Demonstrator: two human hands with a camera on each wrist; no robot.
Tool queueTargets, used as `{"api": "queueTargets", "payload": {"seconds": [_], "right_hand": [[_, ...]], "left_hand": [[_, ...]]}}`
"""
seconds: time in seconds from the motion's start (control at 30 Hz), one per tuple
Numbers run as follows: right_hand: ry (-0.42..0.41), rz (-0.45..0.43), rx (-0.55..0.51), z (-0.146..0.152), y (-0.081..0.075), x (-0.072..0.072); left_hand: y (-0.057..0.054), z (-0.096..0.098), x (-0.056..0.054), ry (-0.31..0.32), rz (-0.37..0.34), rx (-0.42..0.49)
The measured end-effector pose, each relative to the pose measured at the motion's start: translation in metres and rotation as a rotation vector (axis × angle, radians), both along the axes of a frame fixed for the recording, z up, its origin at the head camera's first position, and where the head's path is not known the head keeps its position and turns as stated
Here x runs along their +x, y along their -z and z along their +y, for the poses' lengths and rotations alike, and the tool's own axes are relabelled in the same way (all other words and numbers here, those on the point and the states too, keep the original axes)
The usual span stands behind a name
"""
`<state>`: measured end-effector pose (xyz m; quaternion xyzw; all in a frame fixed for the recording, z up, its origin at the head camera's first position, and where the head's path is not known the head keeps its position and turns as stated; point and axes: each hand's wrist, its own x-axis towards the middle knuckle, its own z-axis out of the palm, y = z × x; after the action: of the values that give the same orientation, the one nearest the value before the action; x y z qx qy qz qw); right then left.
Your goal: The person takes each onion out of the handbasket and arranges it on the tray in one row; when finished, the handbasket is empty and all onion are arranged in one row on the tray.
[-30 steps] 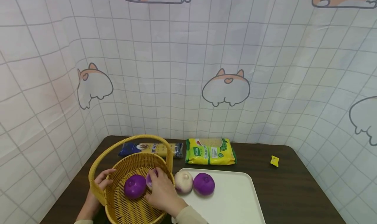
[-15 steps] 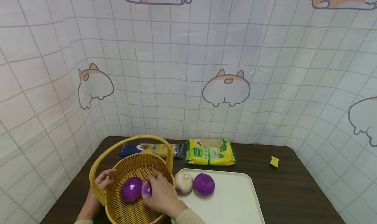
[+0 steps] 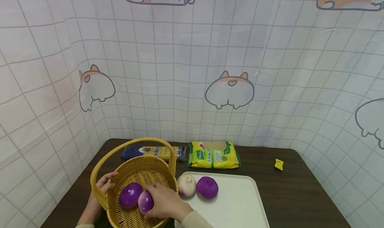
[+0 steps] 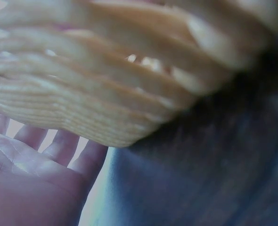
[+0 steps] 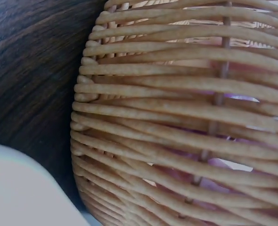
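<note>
A yellow wicker basket (image 3: 115, 211) with a tall arched handle stands at the lower left in the head view. Inside it, my right hand (image 3: 165, 201) grips a purple-and-white onion (image 3: 146, 202). Another purple onion (image 3: 131, 195) lies beside that one, to its left. My left hand (image 3: 100, 191) rests at the basket's left side, below the handle's base. In the left wrist view its fingers (image 4: 61, 146) extend fairly straight along the woven wall. Through the weave in the right wrist view, only bits of purple show.
Right of the basket, a white tray (image 3: 237, 201) bears a whitish onion (image 3: 187, 185) and a purple onion (image 3: 207, 188). Behind lie a blue-and-yellow packet (image 3: 163, 152) and a yellow-green Knorr bag (image 3: 213, 154). A small yellow wrapped piece (image 3: 279, 164) lies far right.
My right hand has moved the held onion toward the near left within the basket. The other purple onion in there has shifted left too. My left hand has stayed put.
</note>
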<state>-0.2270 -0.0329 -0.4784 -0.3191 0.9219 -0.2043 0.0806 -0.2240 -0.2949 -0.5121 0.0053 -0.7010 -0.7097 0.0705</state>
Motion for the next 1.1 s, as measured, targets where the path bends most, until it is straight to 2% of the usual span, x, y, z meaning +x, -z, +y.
{"api": "queueTargets", "payload": {"seconds": [0.1, 0.23, 0.47, 0.73, 1.1], "right_hand": [[-0.02, 0.01, 0.017, 0.0, 0.0, 0.001], [-0.006, 0.024, 0.011, 0.0, 0.0, 0.003], [0.028, 0.043, -0.061, 0.002, -0.005, 0.01], [0.068, -0.047, -0.278, 0.014, -0.007, 0.018], [0.088, -0.009, -0.551, 0.046, -0.004, 0.022]], "left_hand": [[0.002, -0.002, -0.001, 0.002, 0.002, -0.003], [0.005, -0.003, -0.002, -0.002, 0.0, -0.015], [0.003, -0.002, -0.001, -0.006, 0.007, -0.027], [0.001, -0.001, -0.001, -0.002, 0.025, -0.012], [0.005, -0.002, -0.003, -0.012, 0.015, -0.025]]}}
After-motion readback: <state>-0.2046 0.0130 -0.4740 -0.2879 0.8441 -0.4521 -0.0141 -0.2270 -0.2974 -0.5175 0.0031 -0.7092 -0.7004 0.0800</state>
